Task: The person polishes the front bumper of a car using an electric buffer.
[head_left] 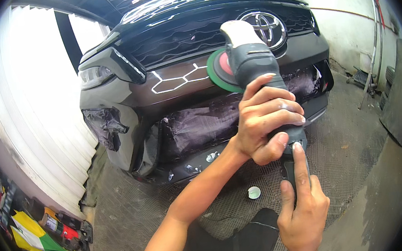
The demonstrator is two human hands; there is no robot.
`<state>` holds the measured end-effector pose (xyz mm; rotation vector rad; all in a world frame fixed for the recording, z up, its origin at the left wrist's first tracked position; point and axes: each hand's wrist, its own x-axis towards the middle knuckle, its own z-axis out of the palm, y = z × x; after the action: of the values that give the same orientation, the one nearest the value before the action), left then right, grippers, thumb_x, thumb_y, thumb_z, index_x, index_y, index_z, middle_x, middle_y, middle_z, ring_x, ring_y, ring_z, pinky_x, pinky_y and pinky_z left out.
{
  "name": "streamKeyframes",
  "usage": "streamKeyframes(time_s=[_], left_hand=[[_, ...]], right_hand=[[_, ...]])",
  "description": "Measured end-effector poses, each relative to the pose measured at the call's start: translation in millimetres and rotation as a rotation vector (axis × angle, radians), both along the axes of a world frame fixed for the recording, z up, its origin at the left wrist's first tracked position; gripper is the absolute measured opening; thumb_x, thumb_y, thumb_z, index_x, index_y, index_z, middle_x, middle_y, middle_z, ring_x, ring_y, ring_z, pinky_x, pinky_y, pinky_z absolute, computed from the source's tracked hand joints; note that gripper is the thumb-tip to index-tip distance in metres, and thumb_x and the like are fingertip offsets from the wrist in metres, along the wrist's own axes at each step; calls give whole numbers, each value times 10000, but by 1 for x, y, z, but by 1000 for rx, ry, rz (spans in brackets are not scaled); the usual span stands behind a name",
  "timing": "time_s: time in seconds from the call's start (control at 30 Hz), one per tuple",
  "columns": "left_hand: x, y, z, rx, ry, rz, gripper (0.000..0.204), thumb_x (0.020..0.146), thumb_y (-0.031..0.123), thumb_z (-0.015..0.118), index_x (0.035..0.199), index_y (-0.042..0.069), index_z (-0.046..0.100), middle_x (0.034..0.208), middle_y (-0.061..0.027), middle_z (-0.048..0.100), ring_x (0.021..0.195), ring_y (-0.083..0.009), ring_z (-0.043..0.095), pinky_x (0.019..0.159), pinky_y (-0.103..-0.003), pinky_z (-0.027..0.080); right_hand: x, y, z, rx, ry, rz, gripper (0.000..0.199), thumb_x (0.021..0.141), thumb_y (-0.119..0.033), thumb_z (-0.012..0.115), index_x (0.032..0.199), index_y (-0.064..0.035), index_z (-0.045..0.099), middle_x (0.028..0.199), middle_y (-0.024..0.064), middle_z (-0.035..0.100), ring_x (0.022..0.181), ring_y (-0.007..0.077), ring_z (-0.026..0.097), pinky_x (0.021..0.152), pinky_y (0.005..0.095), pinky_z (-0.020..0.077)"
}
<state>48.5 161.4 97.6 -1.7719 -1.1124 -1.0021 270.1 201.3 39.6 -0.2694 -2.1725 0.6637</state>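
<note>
Left hand (pixel 270 119) wraps the polisher (pixel 252 56) around its dark body, fingers curled over, thumb underneath; likely takes most of the weight there. Right hand (pixel 306 207), nearer, is at the tail end: index straight out, its fingertip (pixel 298 146) touching the housing, thumb beside the cord (pixel 288 171). Index probably laid out for control or support; cannot tell whether the right hand's other fingers close on anything.

Polisher sits just right of centre, in front of the car's nose, tilted, pale head at the far end. Green-rimmed pad (pixel 217 72) faces left toward the glossy dark bumper (pixel 173 85); contact unclear. Wrinkled film (pixel 201 130) covers the lower opening, presumably as masking; more dark film (pixel 104 126) at the left corner.

Farther: grille (pixel 170 44), round chrome emblem (pixel 271 29), left-side headlight (pixel 95 77). Near, on the textured floor (pixel 343 161), a small pale round lid or cup (pixel 254 192). Far left, white shutter (pixel 41 101); near left, yellow-green cloth (pixel 33 233) among clutter. Right, a dark panel (pixel 396 94) stands upright.
</note>
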Motion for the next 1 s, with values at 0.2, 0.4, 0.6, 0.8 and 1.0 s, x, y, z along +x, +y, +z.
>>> streamKeyframes(time_s=[0.2, 0.4, 0.6, 0.8, 1.0], left_hand=[[2, -22, 2, 80, -29, 26, 544, 799, 465, 460, 901, 72, 822, 903, -78, 808, 998, -286, 734, 1223, -503, 323], [8, -55, 4, 178, -49, 92, 557, 785, 484, 472, 886, 64, 825, 874, -88, 806, 969, -289, 743, 1222, -502, 329], [13, -80, 8, 247, -60, 112, 561, 795, 496, 474, 879, 62, 821, 859, -82, 800, 953, -290, 747, 1215, -505, 341], [10, -88, 17, 355, -31, 72, 424, 710, 418, 557, 834, 64, 753, 845, -63, 757, 893, -274, 726, 1206, -539, 360], [15, -99, 22, 389, -53, 84, 417, 656, 404, 580, 820, 59, 747, 839, -65, 751, 876, -275, 723, 1209, -544, 356]], right_hand=[[3, -7, 5, 91, -73, 39, 680, 945, -170, 742, 1589, -103, 533, 967, 196, 684, 613, 301, 561, 525, 413, 542], [5, -28, 19, 118, -22, 90, 627, 989, -114, 670, 1599, -116, 523, 861, 207, 629, 704, 383, 662, 664, 462, 530], [12, -48, 35, 106, -91, 75, 638, 1030, -200, 691, 1613, -371, 496, 915, 184, 653, 690, 383, 676, 637, 476, 572], [14, -58, 56, 113, -127, 98, 606, 1026, -155, 689, 1597, -291, 538, 905, 192, 674, 746, 369, 666, 696, 465, 550], [18, -67, 72, 78, -167, 113, 594, 1008, -72, 682, 1572, -227, 579, 972, 209, 717, 815, 328, 709, 777, 434, 563]])
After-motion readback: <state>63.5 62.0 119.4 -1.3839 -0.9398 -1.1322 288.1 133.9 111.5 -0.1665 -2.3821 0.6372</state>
